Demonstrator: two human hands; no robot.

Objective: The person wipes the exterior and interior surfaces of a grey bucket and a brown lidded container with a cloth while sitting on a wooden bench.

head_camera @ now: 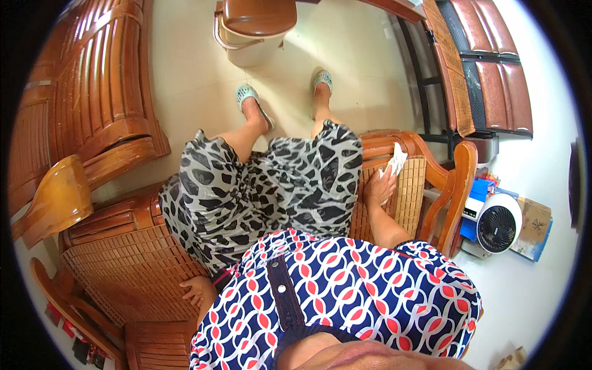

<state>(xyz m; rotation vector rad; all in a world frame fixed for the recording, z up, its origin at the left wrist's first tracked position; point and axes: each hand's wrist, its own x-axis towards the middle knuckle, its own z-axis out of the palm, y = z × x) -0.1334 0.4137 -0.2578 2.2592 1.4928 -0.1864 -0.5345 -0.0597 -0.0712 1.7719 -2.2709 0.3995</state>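
I am sitting on a wooden bench seat covered with a bamboo slat mat (138, 273). My right hand (380, 186) rests on the mat beside my right thigh, a crumpled white cloth or tissue (397, 159) gripped in it and sticking out past the fingers. On the other side, my left hand (198, 289) lies on the mat near my hip with its fingers spread and nothing in them. Patterned black-and-grey trousers (277, 194) cover my legs between the hands.
A brown-lidded bin (259, 18) stands on the tiled floor ahead of my slippers. Another wooden bench (101, 69) is at the left. On the right are the bench's armrest (458, 199), a wood-topped table (451, 69) and a white fan (498, 223) by cardboard (534, 222).
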